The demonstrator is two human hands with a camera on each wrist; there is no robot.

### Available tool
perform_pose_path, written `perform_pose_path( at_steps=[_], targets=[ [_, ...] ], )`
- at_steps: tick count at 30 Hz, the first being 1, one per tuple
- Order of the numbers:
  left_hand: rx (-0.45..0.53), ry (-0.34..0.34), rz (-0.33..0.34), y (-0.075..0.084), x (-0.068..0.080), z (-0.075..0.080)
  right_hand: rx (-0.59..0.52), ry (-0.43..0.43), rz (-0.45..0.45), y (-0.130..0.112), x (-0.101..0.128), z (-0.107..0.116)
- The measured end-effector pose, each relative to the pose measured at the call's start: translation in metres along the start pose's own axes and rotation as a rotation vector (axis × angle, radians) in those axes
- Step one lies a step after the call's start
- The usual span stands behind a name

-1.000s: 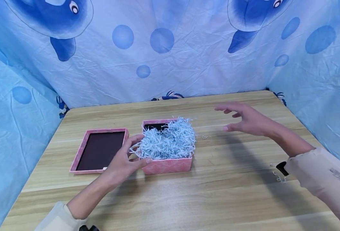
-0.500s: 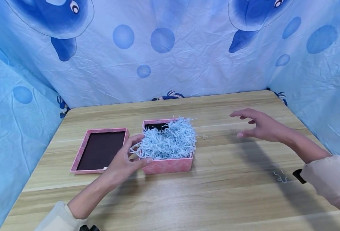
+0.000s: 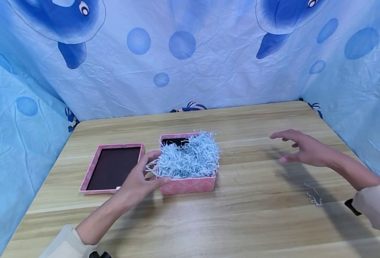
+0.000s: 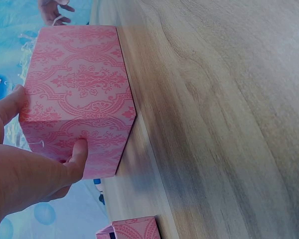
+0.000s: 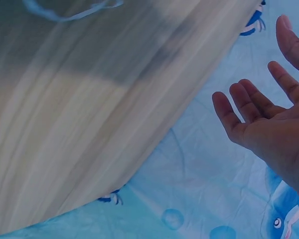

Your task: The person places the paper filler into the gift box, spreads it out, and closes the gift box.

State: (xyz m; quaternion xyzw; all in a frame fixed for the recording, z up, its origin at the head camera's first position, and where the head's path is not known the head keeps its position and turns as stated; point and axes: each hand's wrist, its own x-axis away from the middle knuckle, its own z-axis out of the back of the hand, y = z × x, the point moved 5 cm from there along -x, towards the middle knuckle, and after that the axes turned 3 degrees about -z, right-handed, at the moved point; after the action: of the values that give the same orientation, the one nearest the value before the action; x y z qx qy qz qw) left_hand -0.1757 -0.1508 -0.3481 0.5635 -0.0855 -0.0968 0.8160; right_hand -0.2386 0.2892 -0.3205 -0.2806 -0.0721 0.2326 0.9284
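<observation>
Pink box (image 3: 188, 179): sat on the wooden table (image 3: 241, 222), stuffed with pale blue shred (image 3: 190, 157) heaped above its rim; long axis ran left-right across the person's view.
Left hand (image 3: 141, 179): gripped the box's near-left corner, thumb along the front wall, fingers curled over the left rim against the shred.
Left wrist view: thumb (image 4: 78, 154) and a finger pressed on the box (image 4: 79, 94) walls.
Right hand (image 3: 302, 148): hovered over the table, well to the right of the box, fingers spread and loosely bent, holding nothing.
Right wrist view: open palm (image 5: 269, 129), nothing in it.
Nearer hand: left, already on the box; the box lay to the left of the right hand.
Lid (image 3: 112, 168): lay just left of the box, dark inside facing up, behind the left hand.
Stray shreds (image 3: 313, 195): lay right of the box, near the right forearm.
</observation>
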Motion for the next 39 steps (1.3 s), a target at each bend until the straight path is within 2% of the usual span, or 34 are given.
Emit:
perform_pose_path(
  at_steps=[10, 19, 29, 34, 39],
  targets=[
    [-0.016, 0.0, -0.002, 0.0, 0.0, 0.0, 0.045, -0.056, -0.013, 0.026, 0.018, -0.009],
    [-0.058, 0.009, 0.024, 0.0, 0.0, 0.0, 0.141, -0.025, 0.104, 0.041, 0.029, -0.02],
    [-0.049, 0.003, 0.008, 0.0, -0.001, 0.0, 0.317, -0.08, -0.012, 0.056, 0.039, -0.022],
    [-0.038, -0.007, 0.0, 0.0, 0.0, 0.0, 0.397, -0.091, -0.107, 0.071, 0.043, -0.021],
    [-0.032, -0.007, 0.0, 0.0, 0.0, 0.0, 0.397, -0.089, -0.119, 0.077, 0.044, -0.02]
  ],
)
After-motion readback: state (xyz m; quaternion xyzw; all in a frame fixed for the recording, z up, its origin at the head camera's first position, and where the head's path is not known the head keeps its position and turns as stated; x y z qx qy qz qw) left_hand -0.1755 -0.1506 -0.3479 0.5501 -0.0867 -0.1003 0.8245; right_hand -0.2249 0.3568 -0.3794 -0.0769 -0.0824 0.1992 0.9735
